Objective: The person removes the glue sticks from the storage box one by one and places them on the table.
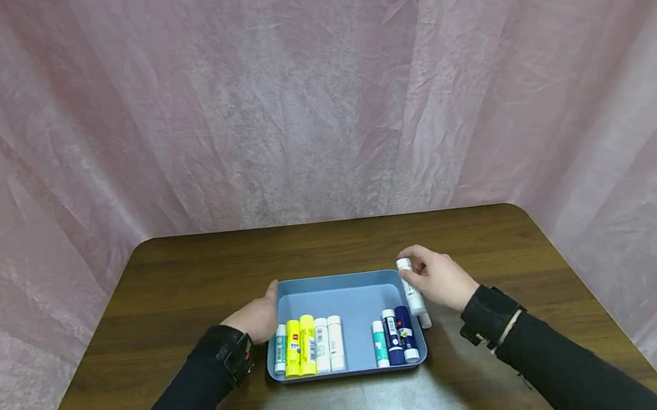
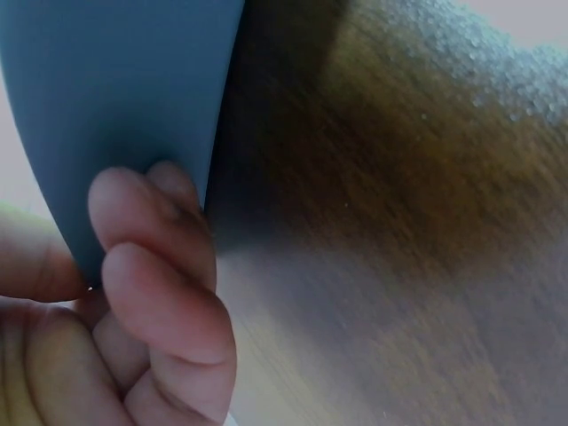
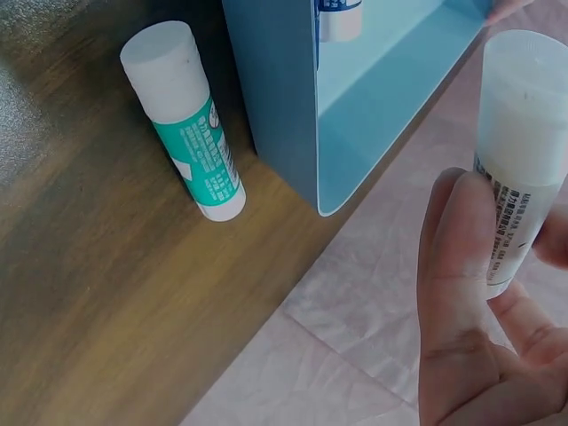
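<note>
My left hand (image 1: 259, 318) grips the left wall of a blue tray (image 1: 340, 291). In the left wrist view its fingers (image 2: 164, 302) curl against the tray's outer side, with the thumb over the rim. Above the tray's right edge, my right hand (image 1: 445, 280) pinches a white glue stick (image 1: 414, 299) between thumb and fingers. The right wrist view shows that glue stick's barcode label and translucent cap. On the table outside the tray's right wall lies a green-labelled glue stick (image 3: 197, 142), mostly hidden in the head view by the held one.
Along the tray's left side lie a green-and-white glue stick (image 1: 280, 349), two yellow sticks (image 1: 307, 347) and two white ones (image 1: 335, 344). At its right are a small green stick (image 1: 380, 343) and two navy ones (image 1: 406, 335). The brown table (image 1: 199, 272) meets a pink curtain (image 1: 313, 95) behind.
</note>
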